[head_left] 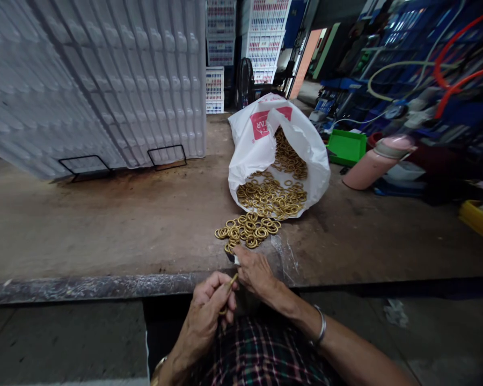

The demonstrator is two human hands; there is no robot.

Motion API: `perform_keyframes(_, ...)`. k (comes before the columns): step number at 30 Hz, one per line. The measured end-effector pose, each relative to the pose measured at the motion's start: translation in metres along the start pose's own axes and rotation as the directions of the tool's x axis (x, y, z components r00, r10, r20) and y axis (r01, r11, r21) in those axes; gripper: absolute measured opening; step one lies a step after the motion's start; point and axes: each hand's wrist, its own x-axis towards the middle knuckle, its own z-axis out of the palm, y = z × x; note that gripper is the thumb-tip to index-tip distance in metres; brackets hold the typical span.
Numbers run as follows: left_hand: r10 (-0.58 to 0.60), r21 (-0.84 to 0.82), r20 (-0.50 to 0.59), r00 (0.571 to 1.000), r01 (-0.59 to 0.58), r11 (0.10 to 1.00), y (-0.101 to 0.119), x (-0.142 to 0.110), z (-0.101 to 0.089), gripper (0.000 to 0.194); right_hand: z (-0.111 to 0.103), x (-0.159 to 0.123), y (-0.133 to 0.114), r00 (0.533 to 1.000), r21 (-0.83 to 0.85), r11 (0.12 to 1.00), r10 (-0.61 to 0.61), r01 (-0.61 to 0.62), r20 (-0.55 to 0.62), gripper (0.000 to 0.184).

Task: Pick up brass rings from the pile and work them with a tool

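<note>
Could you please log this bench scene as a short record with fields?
Left hand: grip closed on a brass ring, above the lap.
Right hand: at the bench edge, fingers bent beside that ring; what it holds is hidden.
Loose pile of brass rings: on the worn brown bench, just ahead of the right hand.
White plastic bag: lying open, more rings spilling out.
Behind: stacked white moulded trays.
</note>
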Motion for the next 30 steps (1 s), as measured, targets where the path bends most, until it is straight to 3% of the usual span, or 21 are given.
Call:
perform_keyframes(4, 0.02, -0.236, -0.02, 1.0, -0.024, 0.971, -0.003, 0.004, -0.002, 0.029, -0.007, 0.004, 0.01, 0.992, -0.012, 1.0, 0.012, -0.013, -0.123, 0.034)
perform_keyframes(8, -0.002, -0.332, -0.073, 0.997, -0.022, 0.943, -0.008, 0.012, -0.006, 0.029, -0.024, 0.021, 0.015, 0.969, -0.087, 0.996, 0.011, -0.033, -0.246, 0.034)
perform_keyframes(12, -0.035, -0.435, -0.062, 0.997, 0.004, 0.9, -0.008, 0.014, -0.009, 0.026, -0.036, 0.042, 0.014, 0.982, -0.225, 0.971, 0.043, -0.084, -0.183, 0.03)
perform_keyframes(18, -0.103, -0.584, -0.018, 0.995, 0.073, 0.808, -0.005, 0.017, -0.012, 0.025, -0.036, 0.057, 0.01, 0.999, -0.349, 0.936, 0.04, -0.048, -0.031, 0.026)
perform_keyframes(24, -0.098, -0.572, -0.047, 0.994, 0.054, 0.818, -0.006, 0.022, -0.014, 0.028, -0.031, 0.059, 0.018, 0.997, -0.297, 0.953, 0.038, -0.055, -0.064, 0.022)
perform_keyframes(30, -0.044, -0.479, -0.057, 0.997, 0.011, 0.877, -0.002, 0.037, -0.012, 0.028, -0.026, 0.056, 0.028, 0.967, -0.063, 0.998, -0.006, -0.011, -0.256, 0.022)
